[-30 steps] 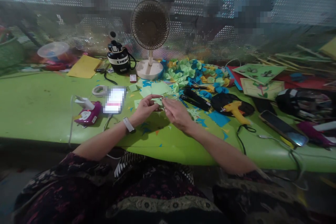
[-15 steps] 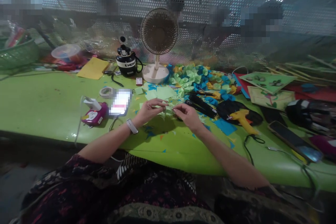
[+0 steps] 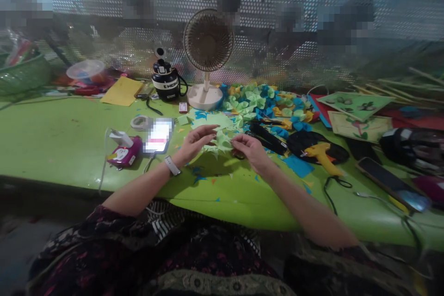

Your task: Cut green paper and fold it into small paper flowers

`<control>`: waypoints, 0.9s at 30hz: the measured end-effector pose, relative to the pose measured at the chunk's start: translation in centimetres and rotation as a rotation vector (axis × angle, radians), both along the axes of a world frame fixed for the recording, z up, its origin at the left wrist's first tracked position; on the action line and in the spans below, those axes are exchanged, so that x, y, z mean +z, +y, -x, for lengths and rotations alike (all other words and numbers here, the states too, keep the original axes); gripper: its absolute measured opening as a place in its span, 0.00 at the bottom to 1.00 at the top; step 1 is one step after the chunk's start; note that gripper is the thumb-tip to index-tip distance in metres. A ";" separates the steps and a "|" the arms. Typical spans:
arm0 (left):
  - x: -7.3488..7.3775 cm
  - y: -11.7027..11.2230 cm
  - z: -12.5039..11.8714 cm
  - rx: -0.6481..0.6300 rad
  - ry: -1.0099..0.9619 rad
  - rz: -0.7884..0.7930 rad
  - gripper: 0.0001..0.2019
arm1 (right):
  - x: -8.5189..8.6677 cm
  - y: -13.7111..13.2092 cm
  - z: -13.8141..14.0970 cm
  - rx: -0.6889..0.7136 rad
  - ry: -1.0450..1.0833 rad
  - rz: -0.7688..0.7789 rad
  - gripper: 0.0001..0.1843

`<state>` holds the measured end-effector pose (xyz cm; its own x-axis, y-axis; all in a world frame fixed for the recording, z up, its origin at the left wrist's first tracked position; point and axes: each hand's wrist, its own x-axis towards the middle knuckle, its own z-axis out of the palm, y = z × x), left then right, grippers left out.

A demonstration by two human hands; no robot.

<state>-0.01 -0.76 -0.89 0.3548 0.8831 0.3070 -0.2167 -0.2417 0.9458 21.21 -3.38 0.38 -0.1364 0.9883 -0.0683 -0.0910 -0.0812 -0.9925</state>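
A folded light green paper flower (image 3: pixel 223 140) is held up over the table between my two hands. My right hand (image 3: pixel 252 150) pinches its right edge between thumb and fingertips. On the other side, my left hand (image 3: pixel 198 142) has its fingers stretched out and its thumb apart, with the tips close to the flower's left edge; whether they touch it I cannot tell. Beyond the hands lie light green paper sheets (image 3: pixel 217 121) and small blue scraps. Something dark red, partly hidden, shows beneath the flower by my right fingers.
A heap of folded paper flowers (image 3: pixel 256 101) lies behind, beside a fan (image 3: pixel 208 46) and a black bottle (image 3: pixel 165 84). On the right are a black stapler (image 3: pixel 268 138), a yellow glue gun (image 3: pixel 322 157) and a phone (image 3: pixel 391 184). A lit phone (image 3: pixel 158 135) and tape roll (image 3: pixel 140 122) lie left.
My hands have moved slightly apart, and the paper flower between them now shows more openly. The left fingers have spread from their closed hold; the right still pinches the paper.
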 end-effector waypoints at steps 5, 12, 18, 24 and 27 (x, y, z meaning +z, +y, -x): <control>0.2 0.1 -0.2 -0.010 -0.024 0.110 0.17 | -0.1 0.0 -0.1 0.022 0.066 0.062 0.26; 0.3 0.0 -0.3 -0.017 -0.030 0.130 0.18 | -0.4 0.1 -0.1 0.039 0.039 0.057 0.26; 0.1 0.1 -0.2 -0.021 0.006 0.109 0.17 | -0.6 0.3 -0.3 0.051 0.005 0.052 0.27; 0.0 0.2 -0.3 -0.042 -0.043 0.145 0.17 | -0.6 0.2 -0.3 0.057 0.004 0.067 0.27; 0.0 0.1 -0.3 -0.040 -0.048 0.158 0.17 | -0.6 0.3 -0.3 0.061 0.008 0.073 0.27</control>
